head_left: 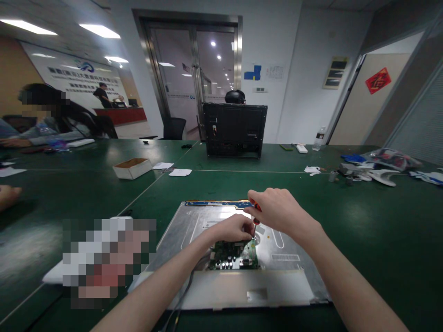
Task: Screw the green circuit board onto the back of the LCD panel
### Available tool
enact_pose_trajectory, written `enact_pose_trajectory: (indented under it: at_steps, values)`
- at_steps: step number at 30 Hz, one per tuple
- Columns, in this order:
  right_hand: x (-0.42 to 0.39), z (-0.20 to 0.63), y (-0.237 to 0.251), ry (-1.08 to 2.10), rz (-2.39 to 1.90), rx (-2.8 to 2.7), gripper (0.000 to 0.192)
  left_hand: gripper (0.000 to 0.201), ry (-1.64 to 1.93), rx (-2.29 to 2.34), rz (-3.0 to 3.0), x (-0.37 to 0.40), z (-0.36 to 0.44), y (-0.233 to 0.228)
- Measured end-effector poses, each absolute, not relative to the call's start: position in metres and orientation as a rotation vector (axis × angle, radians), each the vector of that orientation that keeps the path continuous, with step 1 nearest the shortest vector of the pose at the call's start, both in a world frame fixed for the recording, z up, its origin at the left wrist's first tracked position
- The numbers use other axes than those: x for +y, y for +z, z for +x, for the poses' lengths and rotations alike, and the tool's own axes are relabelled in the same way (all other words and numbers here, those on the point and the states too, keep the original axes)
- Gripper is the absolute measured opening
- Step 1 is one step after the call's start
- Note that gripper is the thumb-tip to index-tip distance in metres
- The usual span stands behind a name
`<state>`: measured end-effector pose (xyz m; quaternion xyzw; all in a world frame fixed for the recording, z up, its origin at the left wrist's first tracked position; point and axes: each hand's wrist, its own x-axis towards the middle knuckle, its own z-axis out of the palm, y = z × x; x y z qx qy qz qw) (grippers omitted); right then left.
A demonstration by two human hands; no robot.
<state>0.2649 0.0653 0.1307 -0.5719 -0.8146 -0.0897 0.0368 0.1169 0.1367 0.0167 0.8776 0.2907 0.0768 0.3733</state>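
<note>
A flat metal display panel (284,272) lies on the table in front of me, back side up. A green circuit board (235,258) sits on its middle, and a narrow blue circuit strip (214,204) runs along its far edge. My right hand (277,207) is wrapped round the handle of a red-and-black screwdriver (256,221), held upright with its tip down at the board's far right corner. Close beside that tip, the fingers of my left hand (238,228) are pinched together low over the board. What they hold, if anything, is too small to see.
Dark cables (187,290) run off the panel's near left side. Left of it lies a white object (117,226), partly blurred out. Farther off are an open white box (133,168), a black monitor housing (236,129) and a water bottle (318,139). Another person's hand (8,196) rests at left.
</note>
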Motion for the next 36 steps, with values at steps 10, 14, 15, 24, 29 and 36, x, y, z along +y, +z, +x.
enact_pose_trajectory:
  at_steps: [10,14,15,24,29,36]
  values:
    - [0.0657,0.2665,0.1311,-0.284,-1.732,-2.486,0.034,0.007,0.205,0.749,2.249,0.1356,0.1174,0.0188]
    - [0.066,0.2656,0.1317,-0.264,-1.76,-2.491,0.024,0.008,0.196,0.744,2.249,0.136,0.117,0.0172]
    - [0.0657,0.2664,0.1311,-0.262,-1.742,-2.495,0.018,0.008,0.196,0.743,2.249,0.1363,0.1169,0.0167]
    - [0.0676,0.2667,0.1286,-0.284,-1.749,-2.478,0.027,0.008,0.195,0.729,2.251,0.1379,0.117,0.0143]
    - [0.0652,0.2699,0.1276,-0.208,-1.621,-2.512,0.016,0.005,0.202,0.728,2.248,0.1373,0.117,0.0159]
    - [0.0654,0.2666,0.1297,-0.257,-1.738,-2.487,0.034,0.006,0.206,0.744,2.249,0.1358,0.1171,0.0181]
